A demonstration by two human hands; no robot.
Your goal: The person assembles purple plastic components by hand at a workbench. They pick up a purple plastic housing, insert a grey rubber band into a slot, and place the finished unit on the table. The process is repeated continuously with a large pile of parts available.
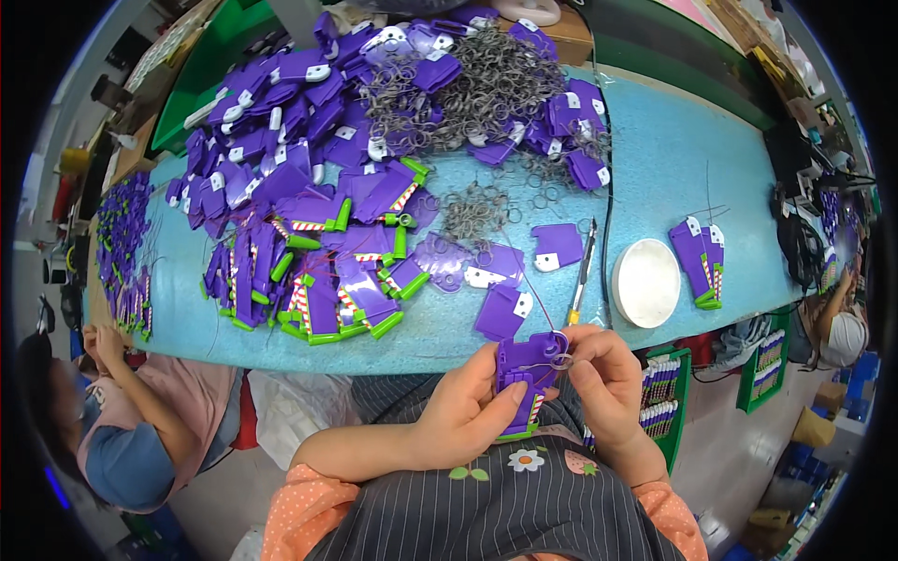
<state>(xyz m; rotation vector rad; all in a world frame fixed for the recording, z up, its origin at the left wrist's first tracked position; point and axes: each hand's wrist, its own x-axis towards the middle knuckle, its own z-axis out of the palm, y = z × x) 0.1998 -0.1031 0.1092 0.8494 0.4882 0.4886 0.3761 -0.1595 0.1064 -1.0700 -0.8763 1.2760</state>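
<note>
Casing (pixel 512 355) of purple plastic with green trim, at lower centre, is grasped by the left hand (pixel 470 404); the right hand (pixel 603 379) pinches a thin silvery metal ring (pixel 562 360) beside it. Bracing the casing should help keep the ring aligned. A green plastic crate (pixel 685 374) holds rows of purple-and-white pieces (pixel 660 416).

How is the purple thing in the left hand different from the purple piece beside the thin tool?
The held thing shows a green edge and red-and-white stripes; the loose piece shows a white corner. The left hand grips the held thing; the loose piece lies on the table. Both are mostly purple.
</note>
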